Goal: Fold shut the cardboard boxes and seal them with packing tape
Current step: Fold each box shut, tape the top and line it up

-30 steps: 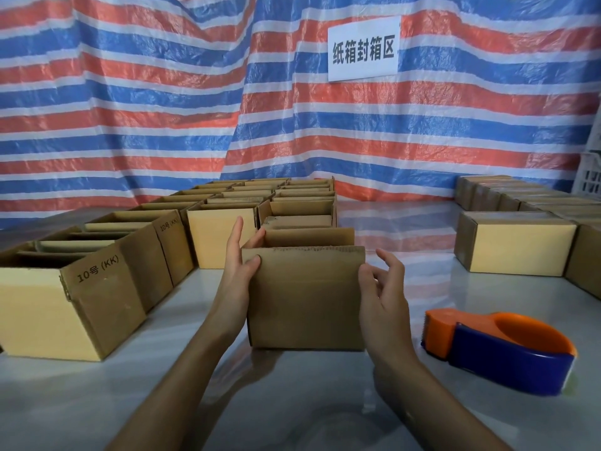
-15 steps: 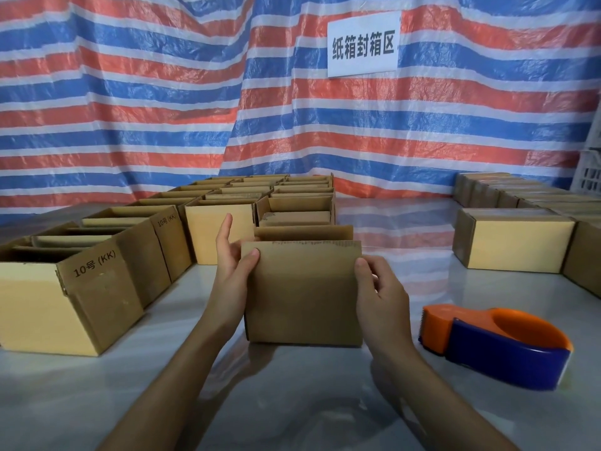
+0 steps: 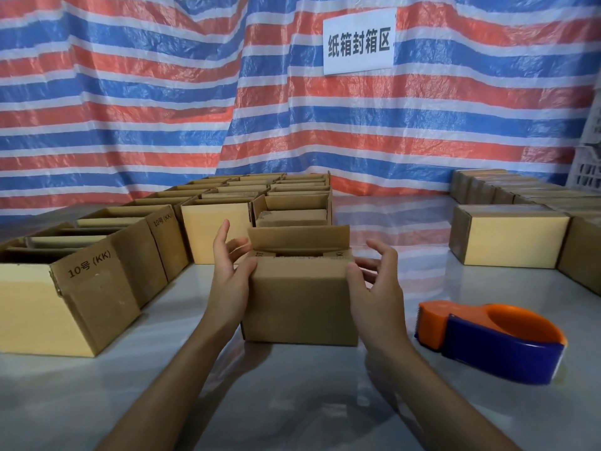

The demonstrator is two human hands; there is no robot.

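Striped red, white and blue tarp (image 3: 130,92) hangs behind a glossy white table (image 3: 292,402). Mid-table stands a small cardboard box (image 3: 299,304), its far flap (image 3: 299,237) upright and its side flaps tipped inward. The left hand (image 3: 231,278) sits at the box's 9 o'clock, thumb on the near top corner, fingers spread apart and gripping nothing. The right hand (image 3: 374,288) mirrors it at 3 o'clock, thumb on the corner, fingers loosely bent and apart. A tape dispenser (image 3: 487,340) lies at the box's 4 o'clock, apart from it. Open boxes (image 3: 65,288) line up at 10 o'clock, closed boxes (image 3: 507,239) at 2 o'clock.
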